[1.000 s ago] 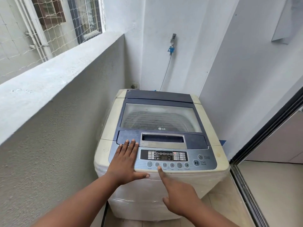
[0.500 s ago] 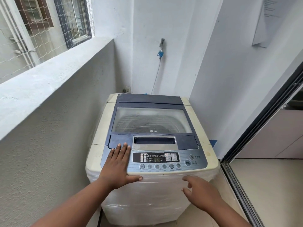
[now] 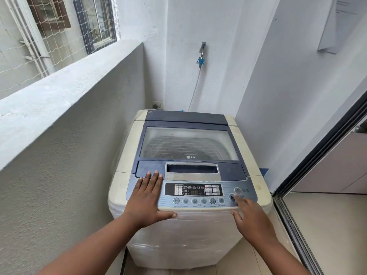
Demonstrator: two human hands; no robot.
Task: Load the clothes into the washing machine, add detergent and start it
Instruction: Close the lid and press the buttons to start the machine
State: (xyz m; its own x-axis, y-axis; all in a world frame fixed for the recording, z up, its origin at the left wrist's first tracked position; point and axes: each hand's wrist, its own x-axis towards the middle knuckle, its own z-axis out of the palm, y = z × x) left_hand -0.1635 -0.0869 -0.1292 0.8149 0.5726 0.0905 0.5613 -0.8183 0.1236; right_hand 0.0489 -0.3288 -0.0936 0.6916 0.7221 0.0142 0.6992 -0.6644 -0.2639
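A cream and blue top-loading washing machine (image 3: 123, 155) stands in the balcony corner with its glass lid (image 3: 188, 143) down. The drum shows dimly through the glass; I cannot make out clothes. Its control panel (image 3: 198, 192) has a lit display. My left hand (image 3: 147, 199) lies flat on the panel's left end, fingers apart, thumb over the front edge. My right hand (image 3: 250, 215) reaches to the panel's right end, its forefinger on the start/pause button (image 3: 232, 197). No detergent is in view.
A grey parapet wall (image 3: 59, 120) runs close along the left. White walls stand behind and to the right, with a tap and hose (image 3: 200, 62) and a wall socket (image 3: 157, 105). A sliding-door track (image 3: 294, 225) borders the tiled floor at right.
My right hand moved from the panel's middle buttons down off the front edge, then up to the start/pause button. The display changed. My left hand stayed flat on the panel.
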